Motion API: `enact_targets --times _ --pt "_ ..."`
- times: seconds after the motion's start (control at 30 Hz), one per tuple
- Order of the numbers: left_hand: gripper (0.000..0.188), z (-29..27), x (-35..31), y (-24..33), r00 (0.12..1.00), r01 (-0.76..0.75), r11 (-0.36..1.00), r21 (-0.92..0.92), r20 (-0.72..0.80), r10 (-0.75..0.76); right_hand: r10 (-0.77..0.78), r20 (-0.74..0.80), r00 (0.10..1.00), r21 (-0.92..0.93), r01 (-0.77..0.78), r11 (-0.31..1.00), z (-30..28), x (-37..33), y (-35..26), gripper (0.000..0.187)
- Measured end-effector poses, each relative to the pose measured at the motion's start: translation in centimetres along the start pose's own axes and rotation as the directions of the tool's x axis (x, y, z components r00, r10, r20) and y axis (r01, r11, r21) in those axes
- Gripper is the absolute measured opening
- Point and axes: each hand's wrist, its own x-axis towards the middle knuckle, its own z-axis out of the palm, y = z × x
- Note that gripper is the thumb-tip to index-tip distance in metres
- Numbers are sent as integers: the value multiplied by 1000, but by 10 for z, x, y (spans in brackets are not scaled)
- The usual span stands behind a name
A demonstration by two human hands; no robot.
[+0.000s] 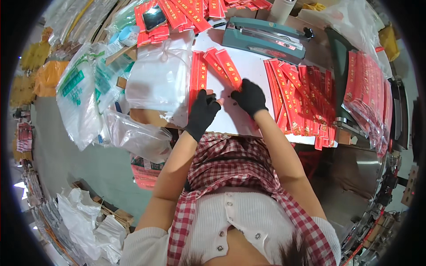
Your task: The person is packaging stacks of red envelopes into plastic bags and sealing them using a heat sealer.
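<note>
My left hand, in a black glove with bare fingertips, rests over the lower part of an upright red printed strip. Its fingers are curled in, and what they hold, if anything, is hidden. My right hand, gloved the same way, closes on the lower end of a red strip with gold lettering. Another red strip lies beside that one, slanting the same way. Beneath both hands is a white work surface. Just left of my left hand sits a stack of clear plastic bags.
A fanned pile of red strips lies to the right, with more strips and a phone at the back. A green bag sealer stands behind my hands. Bagged strips lie far right; plastic packaging crowds the left.
</note>
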Motion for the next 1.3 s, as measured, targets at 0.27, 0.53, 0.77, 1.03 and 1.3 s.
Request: enact_targets --times 0.27,0.53,0.77,1.03,1.3 --pt "29 15 -15 27 863 505 424 -752 437 -254 11 194 981 936 -189 296 6 -104 -18 34" --pt "28 11 -17 15 871 491 405 -771 432 -234 276 203 939 860 -306 409 -10 -102 7 24" --pt "39 7 -4 35 807 571 399 -717 580 -112 -133 -596 792 -90 99 991 -45 -77 36 71" --pt "34 17 -49 27 844 532 512 -674 469 -260 87 88 992 635 -123 762 1 -126 6 39" --pt "34 12 -53 33 796 597 470 -650 555 -243 115 -227 967 416 -10 909 16 -123 41 66"
